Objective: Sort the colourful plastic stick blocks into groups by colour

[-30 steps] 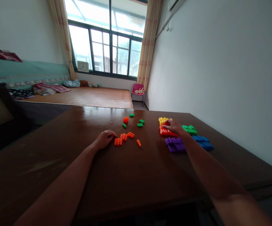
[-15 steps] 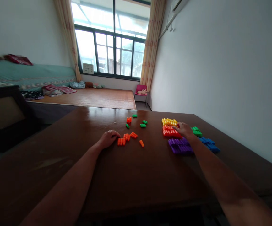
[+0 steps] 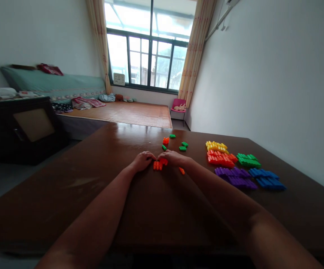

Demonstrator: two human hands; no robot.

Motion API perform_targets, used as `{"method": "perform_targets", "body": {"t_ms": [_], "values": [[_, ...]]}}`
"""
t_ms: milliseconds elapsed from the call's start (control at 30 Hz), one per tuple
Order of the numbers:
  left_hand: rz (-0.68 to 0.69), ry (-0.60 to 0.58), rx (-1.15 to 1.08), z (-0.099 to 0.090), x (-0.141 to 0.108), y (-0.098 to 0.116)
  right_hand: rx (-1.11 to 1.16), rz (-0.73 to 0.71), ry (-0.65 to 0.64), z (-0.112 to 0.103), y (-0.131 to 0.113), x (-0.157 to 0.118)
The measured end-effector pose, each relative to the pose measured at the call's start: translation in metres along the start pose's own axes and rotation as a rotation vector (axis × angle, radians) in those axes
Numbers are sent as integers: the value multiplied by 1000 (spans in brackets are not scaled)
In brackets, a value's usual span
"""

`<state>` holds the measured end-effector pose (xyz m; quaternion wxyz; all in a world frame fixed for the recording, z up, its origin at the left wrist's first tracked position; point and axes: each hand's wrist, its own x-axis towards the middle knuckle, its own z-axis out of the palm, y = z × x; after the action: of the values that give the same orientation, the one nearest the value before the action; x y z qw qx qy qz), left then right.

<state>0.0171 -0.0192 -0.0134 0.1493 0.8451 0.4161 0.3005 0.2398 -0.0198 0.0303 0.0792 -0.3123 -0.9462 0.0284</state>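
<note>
On the brown table (image 3: 94, 164), my left hand (image 3: 144, 160) rests at the left end of a short row of orange pieces (image 3: 158, 165), fingers bent toward them. Just right of it, my right hand (image 3: 173, 158) reaches over more orange pieces (image 3: 164, 161), its fingers curled down and partly covering them. Whether either hand grips a piece is too small to tell. One loose orange piece (image 3: 182, 170) lies below my right wrist. Beyond the hands are an orange cluster (image 3: 165, 140) and several green pieces (image 3: 182, 148).
At the right lie groups of yellow (image 3: 216, 146), red-orange (image 3: 220, 158), green (image 3: 248, 160), purple (image 3: 235, 177) and blue pieces (image 3: 266, 179). A dark cabinet (image 3: 18, 127) stands at the left, with a low bed (image 3: 131, 113) and a pink chair (image 3: 179, 105) beyond the table.
My right hand has moved left from the red-orange group to the orange pieces beside my left hand. The view has turned left, so everything appears further right.
</note>
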Motion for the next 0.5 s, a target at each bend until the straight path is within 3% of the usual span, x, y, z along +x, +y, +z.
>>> {"method": "perform_targets", "body": {"t_ms": [100,233,367,500], "values": [[-2,-6,1,0,1,-1,14,18,-98,-6,10,1],[-5,-6,-3,0,3,-4,3,131,-91,-16,10,-15],[4,-24,-14,-3,2,-3,-13,279,-3,-27,12,-44],[3,-37,-19,-7,1,-1,79,489,134,-52,38,-93]]}}
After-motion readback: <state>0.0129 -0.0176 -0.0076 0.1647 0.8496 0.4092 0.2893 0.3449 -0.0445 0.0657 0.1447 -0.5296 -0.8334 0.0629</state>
